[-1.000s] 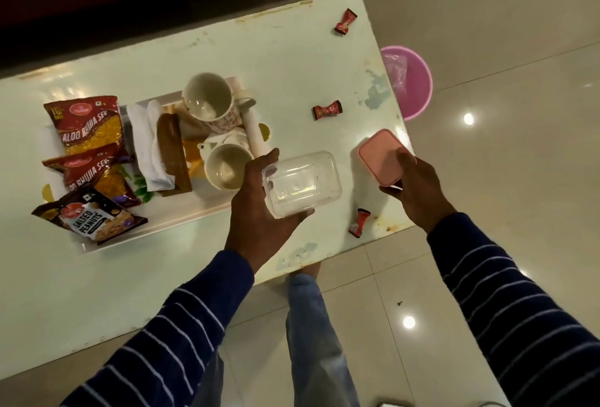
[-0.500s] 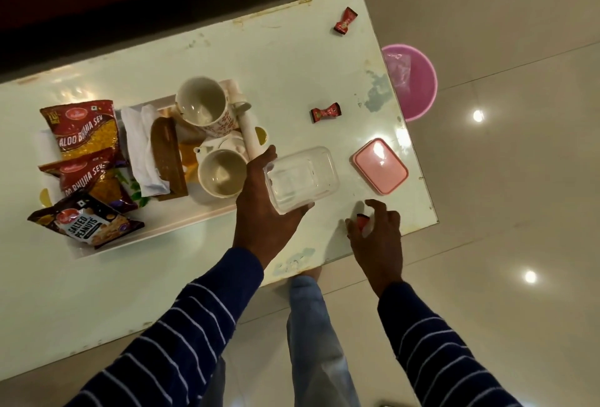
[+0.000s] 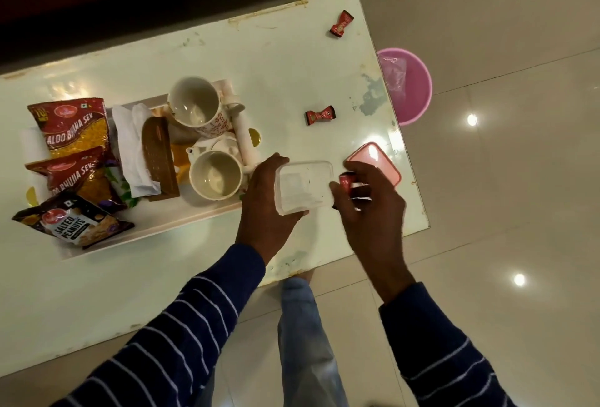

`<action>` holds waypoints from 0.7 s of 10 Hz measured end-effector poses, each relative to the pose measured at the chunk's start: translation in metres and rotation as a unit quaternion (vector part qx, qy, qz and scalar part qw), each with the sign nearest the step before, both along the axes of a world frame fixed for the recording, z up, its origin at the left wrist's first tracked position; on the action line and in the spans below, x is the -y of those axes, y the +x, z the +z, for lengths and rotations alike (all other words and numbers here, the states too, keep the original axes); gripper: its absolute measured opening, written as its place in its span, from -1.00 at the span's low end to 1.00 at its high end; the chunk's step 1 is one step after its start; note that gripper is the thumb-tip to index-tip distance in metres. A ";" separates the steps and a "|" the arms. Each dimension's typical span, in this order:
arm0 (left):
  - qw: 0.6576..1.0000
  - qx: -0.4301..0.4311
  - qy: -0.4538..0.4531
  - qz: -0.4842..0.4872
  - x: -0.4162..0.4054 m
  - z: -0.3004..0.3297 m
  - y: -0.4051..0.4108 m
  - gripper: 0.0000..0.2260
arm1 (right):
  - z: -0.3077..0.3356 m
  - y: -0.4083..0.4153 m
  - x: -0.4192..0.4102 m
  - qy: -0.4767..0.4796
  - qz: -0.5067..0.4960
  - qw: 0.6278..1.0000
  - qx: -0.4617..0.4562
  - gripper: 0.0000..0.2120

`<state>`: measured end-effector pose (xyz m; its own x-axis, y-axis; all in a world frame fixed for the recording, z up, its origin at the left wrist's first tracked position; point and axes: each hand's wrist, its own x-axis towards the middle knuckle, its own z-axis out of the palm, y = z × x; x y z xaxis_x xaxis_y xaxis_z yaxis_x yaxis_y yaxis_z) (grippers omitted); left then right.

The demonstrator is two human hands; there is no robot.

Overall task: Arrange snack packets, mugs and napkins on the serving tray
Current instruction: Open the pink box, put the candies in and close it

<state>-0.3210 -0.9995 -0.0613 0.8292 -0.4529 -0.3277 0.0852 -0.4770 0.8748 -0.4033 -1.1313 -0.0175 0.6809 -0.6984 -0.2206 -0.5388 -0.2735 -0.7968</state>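
My left hand [image 3: 264, 208] has its grip curled round a clear plastic box [image 3: 304, 186], held over the desk [image 3: 292, 82] near its right front corner, long side running left to right. My right hand [image 3: 370, 208] pinches a red wrapped sweet [image 3: 345, 182] at the box's right end. Just beyond lies a pink lid [image 3: 378, 160], flat. To the left the tray [image 3: 156, 228] lies with its long axis along the desk; a peanut packet [image 3: 73, 223] sits at its near left corner, two sev packets [image 3: 73, 134] behind. Napkins [image 3: 133, 147] lie mid-tray, two mugs [image 3: 216, 174] upright at its right end. Two more sweets [image 3: 319, 115] lie farther back.
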 end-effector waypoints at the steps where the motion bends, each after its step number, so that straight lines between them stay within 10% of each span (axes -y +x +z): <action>1: 1.000 0.010 0.004 0.011 0.000 0.001 -0.001 -0.26 | 0.010 0.025 0.001 -0.045 0.055 0.997 -0.009 -0.66; 3: 0.998 -0.046 -0.024 0.022 -0.002 -0.002 0.004 -0.21 | -0.030 0.078 0.061 -0.075 0.032 0.996 0.022 -0.75; 6: 0.998 -0.048 -0.039 0.034 0.001 -0.001 0.010 -0.21 | -0.094 0.109 0.084 -0.222 0.346 0.895 -0.174 -0.64; 7: 0.998 -0.008 -0.034 0.049 0.003 0.000 0.018 -0.21 | -0.100 0.091 0.088 -0.217 0.282 0.920 -0.166 -0.74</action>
